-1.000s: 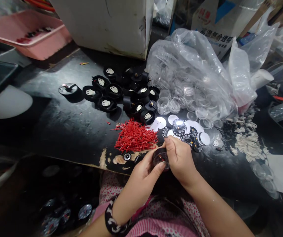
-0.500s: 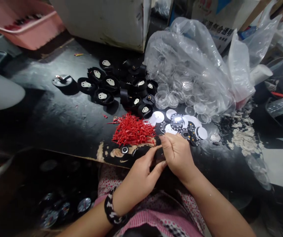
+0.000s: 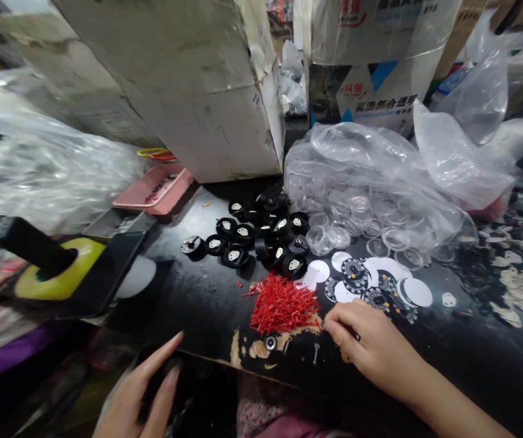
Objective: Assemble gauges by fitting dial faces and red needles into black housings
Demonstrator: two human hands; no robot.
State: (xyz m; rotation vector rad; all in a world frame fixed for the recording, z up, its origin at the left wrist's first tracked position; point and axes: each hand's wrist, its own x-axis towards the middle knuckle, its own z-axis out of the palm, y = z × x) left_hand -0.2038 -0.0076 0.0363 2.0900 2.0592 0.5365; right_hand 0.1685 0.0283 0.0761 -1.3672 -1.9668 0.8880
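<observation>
Head view, right hand (image 3: 364,340): curled over the bench (image 3: 207,328), thumb and fingertips drawn together at the near right edge of the red pointers (image 3: 284,302); cannot tell whether anything is pinched there
Head view, left hand (image 3: 136,398): near left, past the bench's near edge, thumb and finger apart; the gap is dark, so cannot tell if it holds something
Red pointers: loose heap near the middle, left of the right hand, near side of the black housings (image 3: 236,257) and printed dials (image 3: 355,275)
Handling: probably very light, stiff, thin plastic, likely to tangle or snap
Hold: best pinched singly at the thicker end, sparing the tip
</observation>
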